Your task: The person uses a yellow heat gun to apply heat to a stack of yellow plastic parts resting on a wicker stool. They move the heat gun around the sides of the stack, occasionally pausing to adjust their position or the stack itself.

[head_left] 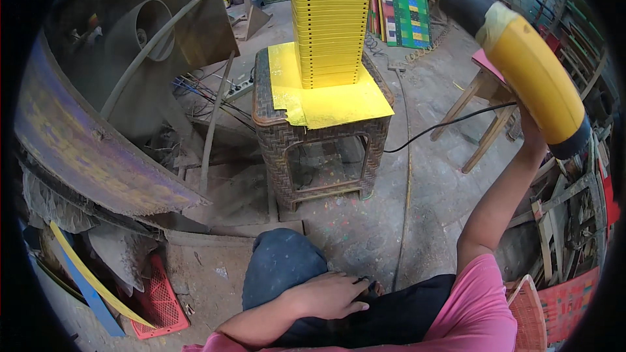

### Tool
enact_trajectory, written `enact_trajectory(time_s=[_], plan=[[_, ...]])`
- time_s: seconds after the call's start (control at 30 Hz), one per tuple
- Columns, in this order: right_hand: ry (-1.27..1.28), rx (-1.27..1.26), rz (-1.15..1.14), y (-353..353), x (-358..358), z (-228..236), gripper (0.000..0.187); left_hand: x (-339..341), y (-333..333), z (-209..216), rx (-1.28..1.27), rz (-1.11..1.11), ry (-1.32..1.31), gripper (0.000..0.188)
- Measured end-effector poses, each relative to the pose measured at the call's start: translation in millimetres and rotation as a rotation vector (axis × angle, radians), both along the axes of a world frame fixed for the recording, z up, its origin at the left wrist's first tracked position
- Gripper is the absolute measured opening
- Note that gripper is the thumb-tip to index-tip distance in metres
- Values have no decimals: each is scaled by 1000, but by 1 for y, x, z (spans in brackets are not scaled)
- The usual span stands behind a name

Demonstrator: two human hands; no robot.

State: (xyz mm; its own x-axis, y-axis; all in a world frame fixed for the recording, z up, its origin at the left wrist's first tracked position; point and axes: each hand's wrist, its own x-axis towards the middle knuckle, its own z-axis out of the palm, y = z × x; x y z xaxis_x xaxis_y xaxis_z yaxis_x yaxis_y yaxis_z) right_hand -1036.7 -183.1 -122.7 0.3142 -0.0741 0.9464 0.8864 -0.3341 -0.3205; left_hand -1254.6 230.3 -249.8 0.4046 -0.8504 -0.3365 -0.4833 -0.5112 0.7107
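My right hand (pixel 533 132) is raised at the right and grips a yellow and black heat gun (pixel 531 68). Most of its fingers are hidden behind the gun. The metal nozzle points up and to the left, toward the far side. On my lap rests my left hand (pixel 329 294), its fingers loosely stretched and holding nothing. Ahead of me, a tall stack of yellow slotted plastic pieces (pixel 332 26) stands on a yellow sheet (pixel 339 105). The sheet lies on a brown woven-pattern stool (pixel 274 150), with one front corner ragged and bent over the edge.
A black cord (pixel 450 122) runs from the heat gun to behind the stool. Left stands a large machine with a curved, paint-stained guard (pixel 98 137). A wooden stool with a pink top (pixel 486 68) is at right. A red plastic basket (pixel 160 300) lies at lower left.
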Motion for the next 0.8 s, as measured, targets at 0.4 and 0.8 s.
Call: enact_trajectory(time_s=[0.4,0.8], plan=[[101,-5,119,-42,-24,-28,51,-2,1,0,22,-23,-25,61],[173,199,741,3,-2,-1,45,0,-1,2,38,-14,15,58]])
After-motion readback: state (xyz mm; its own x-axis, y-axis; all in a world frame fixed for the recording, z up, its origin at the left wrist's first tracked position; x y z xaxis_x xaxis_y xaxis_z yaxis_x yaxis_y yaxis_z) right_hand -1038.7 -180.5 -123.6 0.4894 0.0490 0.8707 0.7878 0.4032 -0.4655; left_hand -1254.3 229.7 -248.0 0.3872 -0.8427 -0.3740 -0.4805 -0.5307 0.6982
